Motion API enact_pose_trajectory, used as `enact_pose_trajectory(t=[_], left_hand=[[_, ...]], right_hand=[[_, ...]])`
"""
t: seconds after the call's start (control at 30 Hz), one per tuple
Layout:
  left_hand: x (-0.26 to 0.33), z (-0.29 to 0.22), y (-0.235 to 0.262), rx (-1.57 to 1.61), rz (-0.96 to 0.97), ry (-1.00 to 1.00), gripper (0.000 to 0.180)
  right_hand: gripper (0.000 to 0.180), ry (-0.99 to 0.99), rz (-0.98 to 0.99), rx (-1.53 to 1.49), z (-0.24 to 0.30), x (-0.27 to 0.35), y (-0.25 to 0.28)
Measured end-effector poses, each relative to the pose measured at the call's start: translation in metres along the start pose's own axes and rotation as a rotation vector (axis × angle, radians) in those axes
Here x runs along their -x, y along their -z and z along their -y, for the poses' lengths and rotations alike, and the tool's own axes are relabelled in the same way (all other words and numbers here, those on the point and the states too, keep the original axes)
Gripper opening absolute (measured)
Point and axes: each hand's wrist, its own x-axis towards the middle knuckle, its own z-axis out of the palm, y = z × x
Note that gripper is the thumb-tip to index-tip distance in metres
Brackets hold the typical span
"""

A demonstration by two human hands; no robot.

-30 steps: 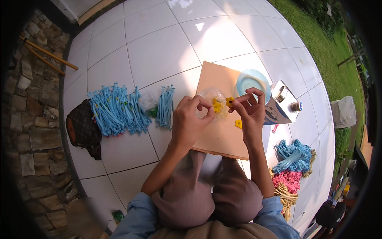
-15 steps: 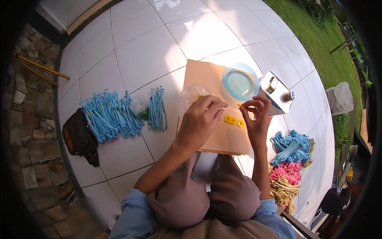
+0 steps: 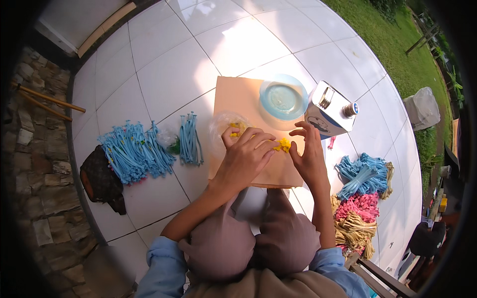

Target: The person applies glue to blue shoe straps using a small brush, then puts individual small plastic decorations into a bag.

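Small yellow flower-shaped pieces (image 3: 282,145) lie in a cluster on a brown cardboard sheet (image 3: 238,92). My left hand (image 3: 248,155) is beside them, palm down, fingers spread and fingertips at the cluster's left edge. On the other side, my right hand (image 3: 310,155) has its thumb and fingers apart, the thumb close to the flowers. I see nothing held in either hand. A clear plastic bag (image 3: 218,130) with more yellow pieces lies partly under my left hand.
A translucent blue dish (image 3: 284,98) sits on the cardboard's far side, beside a metal can (image 3: 334,107). Bundles of blue stems (image 3: 133,151) lie left, near a dark brown bag (image 3: 101,174). Blue (image 3: 365,174), pink (image 3: 357,207) and tan bundles (image 3: 355,229) lie right.
My right hand has lowered toward the flowers and its pinch on a small yellow piece has opened. The loose flowers now sit closer together. The whole view has shifted slightly.
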Motion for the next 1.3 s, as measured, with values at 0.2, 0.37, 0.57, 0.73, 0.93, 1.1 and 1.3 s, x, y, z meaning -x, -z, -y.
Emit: enact_pose_trajectory(t=[0.2, 0.37, 0.57, 0.73, 0.93, 1.1, 1.3], left_hand=[[0.035, 0.057, 0.044, 0.086, -0.359, 0.443, 0.039], [0.059, 0.076, 0.028, 0.698, 0.006, 0.826, 0.065], [0.082, 0.112, 0.065, 0.788, -0.416, 0.657, 0.059], [0.081, 0.196, 0.065, 0.622, -0.501, 0.731, 0.06], [0.074, 0.301, -0.04, 0.49, -0.351, 0.828, 0.062], [0.087, 0.332, -0.078, 0.383, -0.348, 0.855, 0.066], [0.108, 0.343, -0.043, 0.35, -0.507, 0.775, 0.054]], right_hand=[[0.057, -0.148, 0.315, -0.503, 0.055, -0.031, -0.016], [0.065, 0.088, 0.36, -0.249, 0.071, -0.045, -0.057], [0.069, 0.252, 0.428, -0.382, 0.116, -0.078, -0.101], [0.064, 0.312, 0.436, -0.364, 0.12, -0.14, -0.207], [0.061, -0.312, 0.329, -0.304, 0.058, -0.17, -0.32], [0.06, -0.444, 0.267, -0.205, 0.044, -0.181, -0.367], [0.057, -0.382, 0.15, 0.062, 0.072, -0.18, -0.376]])
